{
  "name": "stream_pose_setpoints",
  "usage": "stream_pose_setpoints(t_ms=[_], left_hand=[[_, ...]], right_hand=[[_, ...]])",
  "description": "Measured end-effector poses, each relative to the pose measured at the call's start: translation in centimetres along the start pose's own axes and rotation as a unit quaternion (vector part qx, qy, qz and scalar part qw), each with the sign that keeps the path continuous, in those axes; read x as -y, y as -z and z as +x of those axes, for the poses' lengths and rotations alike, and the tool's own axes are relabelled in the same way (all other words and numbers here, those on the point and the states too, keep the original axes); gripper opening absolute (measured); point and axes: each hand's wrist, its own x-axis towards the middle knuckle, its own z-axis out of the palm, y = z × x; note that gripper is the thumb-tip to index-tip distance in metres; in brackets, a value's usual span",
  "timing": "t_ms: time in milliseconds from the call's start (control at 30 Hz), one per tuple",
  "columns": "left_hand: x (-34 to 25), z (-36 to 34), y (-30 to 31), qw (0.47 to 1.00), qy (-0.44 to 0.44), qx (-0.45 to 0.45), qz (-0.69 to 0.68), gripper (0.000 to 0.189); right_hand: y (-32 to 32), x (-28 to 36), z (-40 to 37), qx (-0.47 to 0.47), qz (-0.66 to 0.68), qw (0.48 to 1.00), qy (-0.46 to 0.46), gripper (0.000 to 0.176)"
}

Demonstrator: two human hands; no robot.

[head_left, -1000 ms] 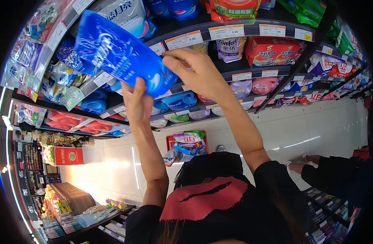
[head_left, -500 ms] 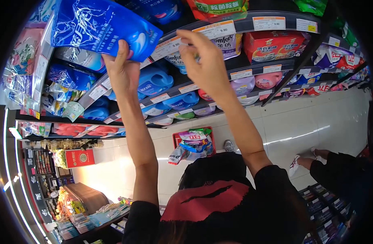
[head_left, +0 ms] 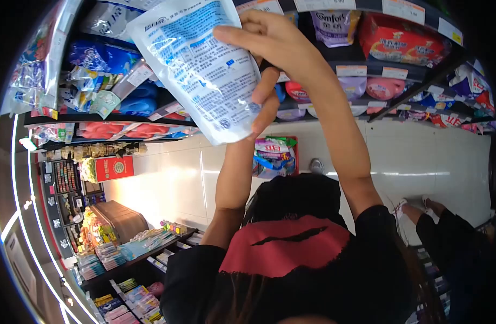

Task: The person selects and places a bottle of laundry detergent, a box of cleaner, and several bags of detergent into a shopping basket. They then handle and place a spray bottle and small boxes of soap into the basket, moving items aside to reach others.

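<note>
A laundry detergent pouch (head_left: 199,70) is held up in front of me, tilted, with its white back of small blue print facing me. My left hand (head_left: 265,102) is closed on the pouch's lower right edge, the wrist hidden behind it. My right hand (head_left: 283,46) grips the upper right edge, one finger lying across the printed side. Behind the pouch runs the shelf, with a purple Comfort pouch (head_left: 335,27) and a red box (head_left: 402,40) just right of my right hand.
On the floor below stands a red basket (head_left: 297,156) holding several bagged goods. Another person's legs (head_left: 415,213) are at the right. Pink bottles (head_left: 386,88) line a lower shelf. A red carton (head_left: 114,168) and a brown display bin (head_left: 121,221) stand at the left.
The pouch has turned from its blue front to its white back and come lower and right. My right hand, free before, now grips it too. The view has shifted.
</note>
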Motion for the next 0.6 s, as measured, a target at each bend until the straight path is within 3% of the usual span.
stream_pose_setpoints(t_ms=[67, 167, 300, 467, 600], left_hand=[[0.1, -0.8, 1.1, 0.998, 0.039, 0.013, -0.052, 0.062], [0.9, -0.6, 1.5, 0.99, 0.051, 0.064, -0.114, 0.066], [2.4, -0.5, 2.1, 0.979, 0.039, 0.132, -0.15, 0.065], [1.7, -1.5, 1.1, 0.983, 0.056, 0.068, -0.162, 0.068], [1.5, -2.0, 1.4, 0.979, 0.098, 0.082, -0.158, 0.071]], right_hand=[[0.8, -1.4, 1.1, 0.029, 0.137, 0.99, 0.001, 0.045], [0.7, -1.0, 0.8, 0.002, 0.071, 0.997, 0.026, 0.04], [0.0, 1.4, 0.0, -0.058, -0.123, 0.991, 0.009, 0.034], [-0.6, 0.7, 0.2, -0.086, -0.173, 0.981, 0.034, 0.034], [-0.8, 1.9, -0.3, -0.09, -0.202, 0.975, -0.002, 0.032]])
